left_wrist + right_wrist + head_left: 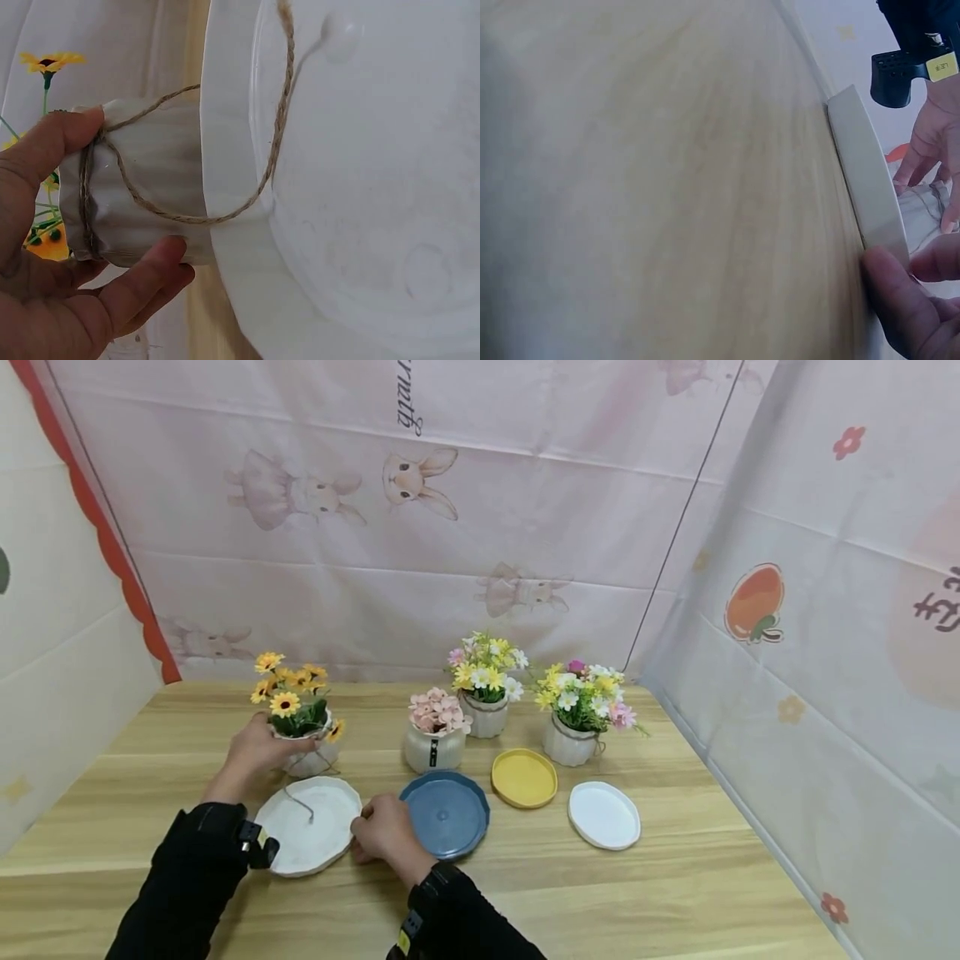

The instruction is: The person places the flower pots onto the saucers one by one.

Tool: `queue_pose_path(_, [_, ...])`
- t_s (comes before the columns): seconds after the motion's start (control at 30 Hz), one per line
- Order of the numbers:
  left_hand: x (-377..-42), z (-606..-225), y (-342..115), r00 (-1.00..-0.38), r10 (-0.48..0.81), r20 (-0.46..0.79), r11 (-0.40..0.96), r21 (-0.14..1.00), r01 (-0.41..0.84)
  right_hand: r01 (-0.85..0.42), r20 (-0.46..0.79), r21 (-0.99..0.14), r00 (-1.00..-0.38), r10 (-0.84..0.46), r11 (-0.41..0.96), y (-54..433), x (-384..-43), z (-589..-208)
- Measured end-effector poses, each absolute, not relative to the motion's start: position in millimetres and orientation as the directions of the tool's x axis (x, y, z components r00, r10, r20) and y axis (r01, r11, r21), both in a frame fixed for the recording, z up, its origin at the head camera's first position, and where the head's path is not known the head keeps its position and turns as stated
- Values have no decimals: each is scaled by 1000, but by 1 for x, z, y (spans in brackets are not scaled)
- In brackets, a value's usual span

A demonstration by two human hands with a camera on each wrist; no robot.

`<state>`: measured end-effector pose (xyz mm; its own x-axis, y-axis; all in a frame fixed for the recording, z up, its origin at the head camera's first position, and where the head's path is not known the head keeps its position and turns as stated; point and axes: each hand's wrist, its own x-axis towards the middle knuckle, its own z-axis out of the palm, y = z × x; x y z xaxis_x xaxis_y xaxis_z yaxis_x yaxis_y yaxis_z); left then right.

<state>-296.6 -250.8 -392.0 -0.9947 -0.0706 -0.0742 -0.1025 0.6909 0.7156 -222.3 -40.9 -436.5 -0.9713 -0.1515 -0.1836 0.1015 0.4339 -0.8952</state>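
Note:
My left hand point(258, 752) grips a small whitish flower pot point(311, 763) of orange-yellow artificial sunflowers point(287, 703), thumb and fingers on opposite sides. Twine point(280, 127) is tied around the pot. Its loose end hangs over a large white saucer point(318, 847), just in front of the pot. Whether the pot's base touches the table is hidden. At the saucer's right edge, my right hand point(390, 833) pinches the rim point(870, 180) between thumb and finger. A blue saucer point(448, 814) lies right beside that hand.
Behind the blue saucer stands a pot of pink flowers point(435, 748). Farther right are two pots of mixed flowers point(486, 717), point(573, 745). A yellow saucer point(524, 778) and a smaller white saucer point(604, 816) lie before them. Printed cloth walls point(480, 552) enclose the wooden table point(570, 902).

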Motion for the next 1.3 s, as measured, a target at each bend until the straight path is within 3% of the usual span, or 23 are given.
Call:
queue_pose_path(0.73, [-299,-401,-249,-996,-40,-80,668,740,-86,47,-128,-877,-982,-138,478,-45,-222,-443])
queue_pose_path(1.07, [-295,-410,-253,-995,-97,-31,549,832,-79,69,-159,-861,-978,-138,504,-48,-222,-441])
queue_pose_path(1.3, [-293,-408,-256,-999,-23,-32,534,845,-39,65,-156,-867,-977,-146,495,-50,-222,-440])
